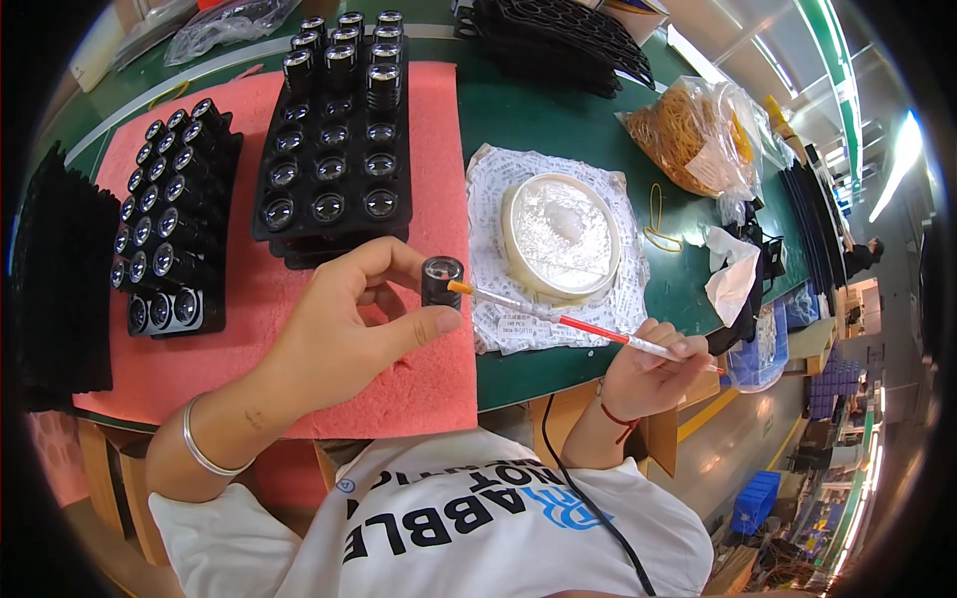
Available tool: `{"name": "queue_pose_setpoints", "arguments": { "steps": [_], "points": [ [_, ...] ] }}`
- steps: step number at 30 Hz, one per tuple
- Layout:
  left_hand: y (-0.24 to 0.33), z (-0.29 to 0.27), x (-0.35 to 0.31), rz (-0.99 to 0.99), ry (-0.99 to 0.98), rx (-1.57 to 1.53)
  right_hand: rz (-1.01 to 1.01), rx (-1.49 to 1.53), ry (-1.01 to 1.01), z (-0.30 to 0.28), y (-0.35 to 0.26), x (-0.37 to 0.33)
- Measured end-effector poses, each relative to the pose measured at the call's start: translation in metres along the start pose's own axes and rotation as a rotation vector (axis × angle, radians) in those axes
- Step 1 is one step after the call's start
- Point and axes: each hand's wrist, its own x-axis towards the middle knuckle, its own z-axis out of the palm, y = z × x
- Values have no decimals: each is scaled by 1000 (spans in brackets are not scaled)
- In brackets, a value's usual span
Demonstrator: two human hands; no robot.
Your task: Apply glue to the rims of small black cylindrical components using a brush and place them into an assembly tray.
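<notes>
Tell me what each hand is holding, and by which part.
The left hand pinches a small black lens barrel by its sides, thumb below. The right hand grips a thin red-and-white stick tool near its rear end; its orange tip meets the barrel.

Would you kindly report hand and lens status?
Left hand holds small black lens. Right hand holds thin stick, orange tip at lens. Nothing between.

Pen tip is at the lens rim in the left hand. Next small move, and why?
Probably ease the orange tip of the pen a little further down onto the glass of the small black lens. The left hand grips the lens between thumb and fingers with its top open toward the pen, and the right hand holds the pen angled at it, the tip just at the rim.
</notes>
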Motion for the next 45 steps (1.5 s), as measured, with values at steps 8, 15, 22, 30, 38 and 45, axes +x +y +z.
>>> {"name": "queue_pose_setpoints", "arguments": {
  "steps": [8, 15, 22, 30, 38, 45],
  "points": [
    [0, 0, -1, -25, -17, -95, -87, -198, 289, -7, 6, -9],
    [4, 1, -3, -69, -40, -147, -71, -23, 299, 4, 2, -3],
    [-2, 0, -2, -37, -35, -125, -113, -134, 179, -1, 3, -2],
    [-1, 0, -1, -66, -44, -125, -118, -128, 111, -1, 3, -1],
    [8, 0, -3, -180, -98, -169, -118, -155, 148, -6, 4, -6],
    [5, 2, -4, -139, -119, -181, -109, -59, 144, -5, 3, -7]
  ]
}}
